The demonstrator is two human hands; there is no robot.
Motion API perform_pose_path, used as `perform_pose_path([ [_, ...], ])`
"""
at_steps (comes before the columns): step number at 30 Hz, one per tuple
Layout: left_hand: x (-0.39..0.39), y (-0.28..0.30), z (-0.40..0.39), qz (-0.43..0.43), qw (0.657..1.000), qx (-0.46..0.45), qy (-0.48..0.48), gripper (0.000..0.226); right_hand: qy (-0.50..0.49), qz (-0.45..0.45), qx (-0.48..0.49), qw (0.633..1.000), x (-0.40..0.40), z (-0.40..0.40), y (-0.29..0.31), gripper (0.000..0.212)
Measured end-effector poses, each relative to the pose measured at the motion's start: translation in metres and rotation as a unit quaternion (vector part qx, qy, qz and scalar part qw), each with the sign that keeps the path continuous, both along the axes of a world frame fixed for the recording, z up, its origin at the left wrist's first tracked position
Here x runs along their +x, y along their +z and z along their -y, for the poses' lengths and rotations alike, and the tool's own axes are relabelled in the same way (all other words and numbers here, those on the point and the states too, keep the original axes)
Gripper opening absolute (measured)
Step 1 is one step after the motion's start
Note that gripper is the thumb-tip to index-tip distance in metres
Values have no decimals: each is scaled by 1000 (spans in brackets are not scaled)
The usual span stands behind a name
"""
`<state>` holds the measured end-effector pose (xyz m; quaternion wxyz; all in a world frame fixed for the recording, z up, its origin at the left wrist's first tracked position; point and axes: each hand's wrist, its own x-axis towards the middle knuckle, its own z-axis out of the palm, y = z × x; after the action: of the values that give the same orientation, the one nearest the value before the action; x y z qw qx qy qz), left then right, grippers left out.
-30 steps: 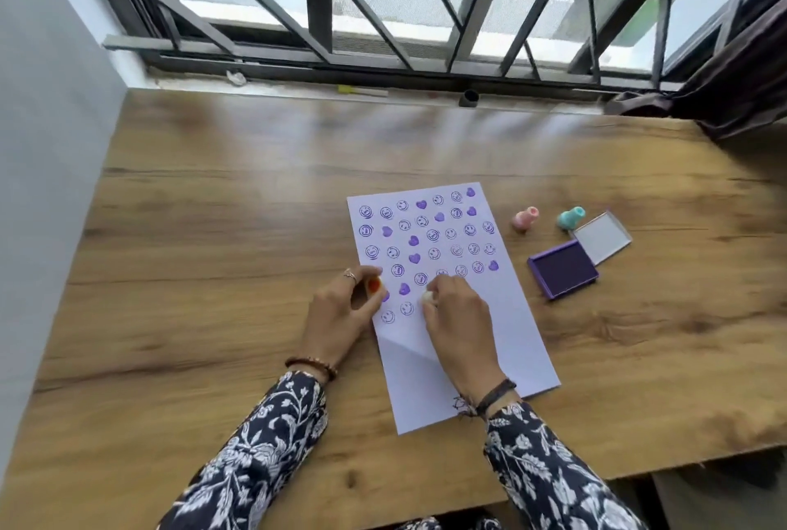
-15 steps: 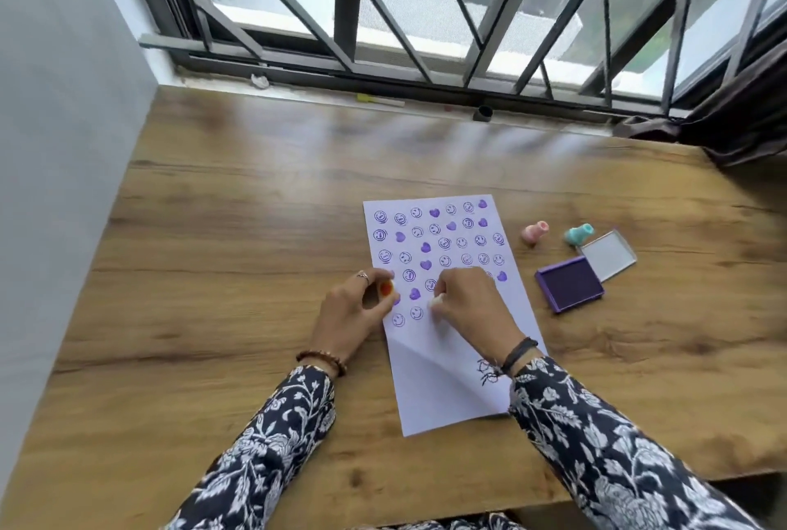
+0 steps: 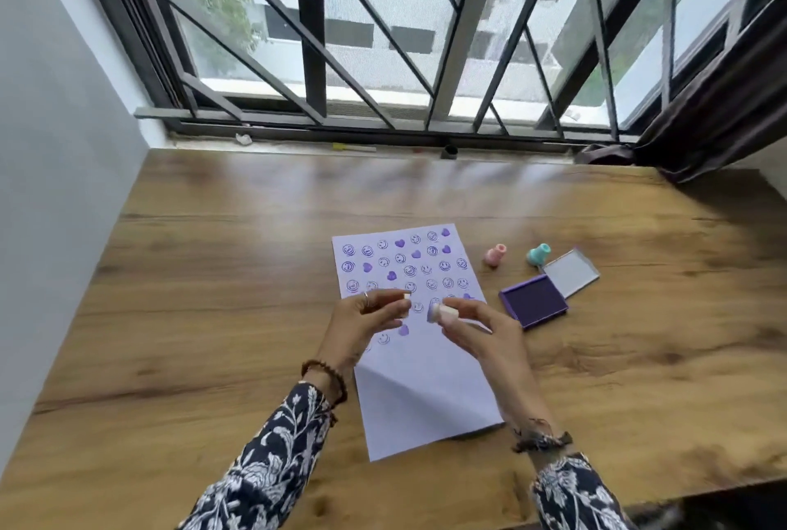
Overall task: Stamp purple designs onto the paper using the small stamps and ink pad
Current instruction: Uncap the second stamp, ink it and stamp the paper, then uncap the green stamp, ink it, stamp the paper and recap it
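Both hands raised over the paper (image 3: 419, 384), each gripping a stamp.

My left hand (image 3: 366, 323) pinches a small stamp (image 3: 406, 295); my right hand (image 3: 477, 327) grips a white stamp (image 3: 438, 311), inked face pointing left. The ink pad (image 3: 533, 301) lies open on the bench (image 3: 213, 316), right of the paper, beside pink (image 3: 495, 255) and teal (image 3: 538, 254) stamps.

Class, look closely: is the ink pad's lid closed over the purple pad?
No. The ink pad lies open, its purple surface bare, with the lid flat on the table behind it.

Wooden table (image 3: 213, 316), barred window (image 3: 383, 39) with daylight, grey wall (image 3: 51, 146) left, dark curtain (image 3: 715, 103) right
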<state>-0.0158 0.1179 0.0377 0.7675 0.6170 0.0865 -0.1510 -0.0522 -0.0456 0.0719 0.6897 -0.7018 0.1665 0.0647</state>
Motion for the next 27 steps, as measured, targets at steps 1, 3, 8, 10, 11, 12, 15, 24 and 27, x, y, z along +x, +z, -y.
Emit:
perform_pose_path([
  [1, -1, 3, 9, -6, 1000, -11, -6, 13, -1, 14, -14, 1000, 1, 3, 5, 15],
  [3, -3, 6, 25, -13, 1000, -26, -7, 12, 4, 35, -46, 998, 3, 10, 11, 17],
  [8, -1, 10, 53, -22, 999, -48, 4, 12, 8, 57, -93, 994, 7, 36, 16, 16],
  [10, 2, 12, 63, -18, 999, -45, 3, 12, 5, 56, -80, 995, 11, 48, 18, 16],
  [11, 4, 13, 68, -13, 999, -41, 3, 12, 4, 52, -67, 996, 13, 53, 18, 17],
  [12, 5, 14, 74, -7, 999, -38, 0, 11, 6, 46, -51, 998, 15, 59, 19, 17],
  [15, 10, 16, 92, 20, 999, -20, -15, 11, 10, 27, 20, 999, 20, 80, 18, 14],
  [24, 46, -9, 163, 155, 945, 285, -47, 26, 63, 96, -352, 929, 74, 141, -8, 13],
  [27, 53, -22, 167, 194, 890, 411, -33, 34, 91, 127, -458, 875, 103, 145, -18, 27],
])
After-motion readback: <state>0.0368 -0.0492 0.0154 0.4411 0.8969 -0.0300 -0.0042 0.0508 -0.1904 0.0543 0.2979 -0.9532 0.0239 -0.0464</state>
